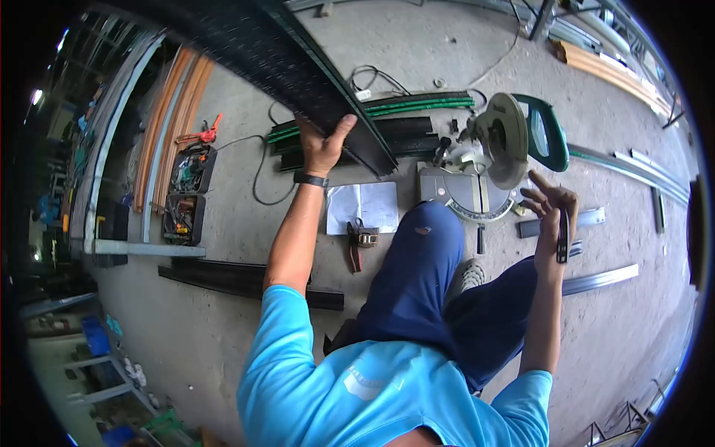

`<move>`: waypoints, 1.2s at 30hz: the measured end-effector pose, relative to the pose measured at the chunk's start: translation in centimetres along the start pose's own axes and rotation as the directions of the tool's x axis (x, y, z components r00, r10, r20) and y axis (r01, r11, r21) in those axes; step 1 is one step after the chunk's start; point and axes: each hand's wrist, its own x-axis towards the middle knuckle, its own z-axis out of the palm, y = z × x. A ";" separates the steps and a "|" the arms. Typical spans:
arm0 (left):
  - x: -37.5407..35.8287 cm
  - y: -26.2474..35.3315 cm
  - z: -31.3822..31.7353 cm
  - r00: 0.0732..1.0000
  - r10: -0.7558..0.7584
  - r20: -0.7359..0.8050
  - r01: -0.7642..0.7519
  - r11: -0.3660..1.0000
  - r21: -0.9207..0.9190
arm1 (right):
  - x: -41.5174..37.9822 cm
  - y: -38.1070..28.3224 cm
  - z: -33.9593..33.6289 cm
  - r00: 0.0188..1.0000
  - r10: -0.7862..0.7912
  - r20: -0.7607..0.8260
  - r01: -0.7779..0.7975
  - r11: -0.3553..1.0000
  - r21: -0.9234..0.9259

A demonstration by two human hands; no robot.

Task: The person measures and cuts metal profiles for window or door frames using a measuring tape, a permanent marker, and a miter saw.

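My left hand (325, 146) grips the near end of a long black channel-shaped profile (261, 56), thumb on its edge and the other fingers hidden behind it. The profile is raised off the floor and runs up out of view at the top left. My right hand (551, 203) is near the mitre saw (506, 138), its fingers partly stretched out. A slim black object (564, 237) is tucked against that palm; its exact kind I cannot make out. The saw, with a green handle and grey base, stands on the floor in front of my knees.
Black profiles with green edges (417, 104) lie behind a paper sheet (363, 207). A tape measure (368, 237) and red-handled pliers (354, 249) rest by the paper. Toolboxes (184, 220) stand left; a cable (257, 171) crosses the floor. Metal offcuts (599, 279) lie right.
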 end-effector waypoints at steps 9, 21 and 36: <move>1.0 -4.5 5.9 0.968 -0.252 -0.016 0.252 0.968 -0.018 | 1.2 7.6 -3.6 0.954 -0.077 0.289 0.056 0.995 0.079; 19.0 8.2 9.2 0.881 -0.463 -0.096 0.451 0.883 -0.129 | 6.0 4.8 2.6 0.832 0.534 0.149 -0.512 0.843 -0.162; 38.9 34.6 -3.6 0.663 -0.733 -0.153 0.490 0.579 -0.652 | 18.6 -20.1 1.7 0.491 0.859 0.144 -0.625 0.232 0.745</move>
